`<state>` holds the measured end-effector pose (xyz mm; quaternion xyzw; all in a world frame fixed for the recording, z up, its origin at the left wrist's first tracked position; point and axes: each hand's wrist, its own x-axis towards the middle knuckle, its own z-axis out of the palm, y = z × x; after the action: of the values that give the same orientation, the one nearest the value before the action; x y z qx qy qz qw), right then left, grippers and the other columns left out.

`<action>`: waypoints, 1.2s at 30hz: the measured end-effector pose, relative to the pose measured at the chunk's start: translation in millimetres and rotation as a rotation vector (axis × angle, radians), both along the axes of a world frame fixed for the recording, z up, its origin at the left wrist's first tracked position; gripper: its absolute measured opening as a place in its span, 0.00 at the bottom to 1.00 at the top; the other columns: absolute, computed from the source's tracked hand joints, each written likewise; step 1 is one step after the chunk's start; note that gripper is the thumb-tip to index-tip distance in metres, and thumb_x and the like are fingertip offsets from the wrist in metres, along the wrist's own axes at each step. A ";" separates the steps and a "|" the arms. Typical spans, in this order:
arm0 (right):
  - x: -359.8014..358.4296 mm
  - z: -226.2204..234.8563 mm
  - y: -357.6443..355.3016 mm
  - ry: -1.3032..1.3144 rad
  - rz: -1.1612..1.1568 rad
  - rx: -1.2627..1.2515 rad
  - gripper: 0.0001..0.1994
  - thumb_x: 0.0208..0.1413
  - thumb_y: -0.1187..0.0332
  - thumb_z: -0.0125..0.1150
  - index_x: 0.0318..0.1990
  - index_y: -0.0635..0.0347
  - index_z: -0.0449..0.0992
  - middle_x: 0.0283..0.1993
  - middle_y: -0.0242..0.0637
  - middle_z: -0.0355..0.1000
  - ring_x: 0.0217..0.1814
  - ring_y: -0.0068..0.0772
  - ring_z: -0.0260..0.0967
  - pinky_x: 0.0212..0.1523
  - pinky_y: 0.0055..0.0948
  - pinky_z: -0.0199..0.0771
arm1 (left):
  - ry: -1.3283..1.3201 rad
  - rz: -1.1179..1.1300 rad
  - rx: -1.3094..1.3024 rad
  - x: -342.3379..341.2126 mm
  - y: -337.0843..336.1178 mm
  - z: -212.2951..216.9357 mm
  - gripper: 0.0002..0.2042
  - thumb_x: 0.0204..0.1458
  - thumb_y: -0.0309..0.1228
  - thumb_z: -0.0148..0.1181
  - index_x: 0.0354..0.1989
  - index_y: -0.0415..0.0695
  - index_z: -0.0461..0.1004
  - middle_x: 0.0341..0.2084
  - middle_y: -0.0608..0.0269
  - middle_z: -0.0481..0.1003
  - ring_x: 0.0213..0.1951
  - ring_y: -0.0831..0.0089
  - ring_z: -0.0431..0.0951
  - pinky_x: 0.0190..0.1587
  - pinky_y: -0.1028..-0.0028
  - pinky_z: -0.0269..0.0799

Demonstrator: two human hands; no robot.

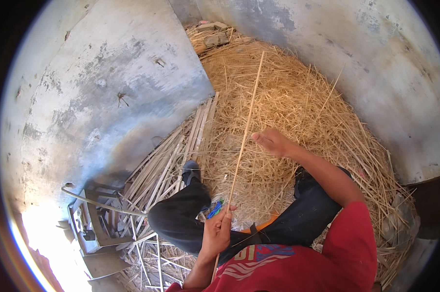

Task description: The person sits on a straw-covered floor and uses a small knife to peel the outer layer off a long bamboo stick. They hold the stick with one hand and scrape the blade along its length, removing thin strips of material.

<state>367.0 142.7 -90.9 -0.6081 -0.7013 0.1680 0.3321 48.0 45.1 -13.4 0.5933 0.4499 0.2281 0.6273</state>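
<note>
A long, thin bamboo strip [251, 104] runs up and slightly right from my lap, over the pile of shavings. My left hand [216, 234] is closed round its lower part, thumb along the strip, and the tail end passes down beside my forearm. Farther up, my right hand [273, 142] is beside the strip with fingers stretched out, the fingertips just right of it. I see nothing held in that hand; its palm side is partly hidden. A small blue thing [214, 209] lies between my legs, just above my left hand.
Fine straw-coloured shavings [278, 97] cover the floor ahead. Split bamboo strips [164, 163] are stacked at left, near a wooden frame [100, 219]. Worn plaster walls [118, 73] stand at left and right. A clear plastic bag [400, 221] lies at right.
</note>
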 end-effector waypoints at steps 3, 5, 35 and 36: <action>-18.6 6.1 -14.3 0.181 -0.023 -0.047 0.36 0.54 0.29 0.38 0.19 0.57 0.63 0.11 0.31 0.54 0.11 0.31 0.55 0.14 0.32 0.56 | -0.015 0.017 -0.027 0.8 -4.5 2.7 0.14 0.64 0.30 0.46 0.51 0.35 0.72 0.13 0.79 0.58 0.16 0.90 0.55 0.19 0.84 0.49; -27.7 15.9 -25.1 0.301 -0.042 -0.080 0.35 0.56 0.31 0.38 0.20 0.58 0.64 0.12 0.31 0.55 0.13 0.31 0.56 0.16 0.32 0.57 | -0.016 0.027 -0.045 0.8 -5.8 2.7 0.14 0.64 0.29 0.46 0.51 0.34 0.71 0.13 0.79 0.58 0.16 0.90 0.55 0.19 0.84 0.50; 25.4 16.1 10.1 -0.593 -0.108 0.595 0.33 0.49 0.29 0.44 0.16 0.52 0.62 0.10 0.31 0.57 0.10 0.30 0.58 0.12 0.30 0.56 | 0.197 -0.068 0.254 18.0 -18.1 16.1 0.12 0.62 0.28 0.47 0.49 0.36 0.72 0.14 0.73 0.59 0.20 0.87 0.58 0.22 0.80 0.54; 29.4 19.5 11.0 -0.593 -0.085 0.593 0.34 0.49 0.29 0.44 0.17 0.53 0.62 0.11 0.32 0.58 0.11 0.32 0.59 0.13 0.31 0.58 | 0.207 -0.071 0.271 18.1 -19.6 19.8 0.12 0.62 0.28 0.47 0.49 0.36 0.72 0.13 0.72 0.59 0.19 0.87 0.58 0.22 0.80 0.55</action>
<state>396.4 153.7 -71.4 -0.5365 -0.7586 -0.2373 0.2834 66.1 25.6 6.4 0.7083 0.4559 0.2022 0.4997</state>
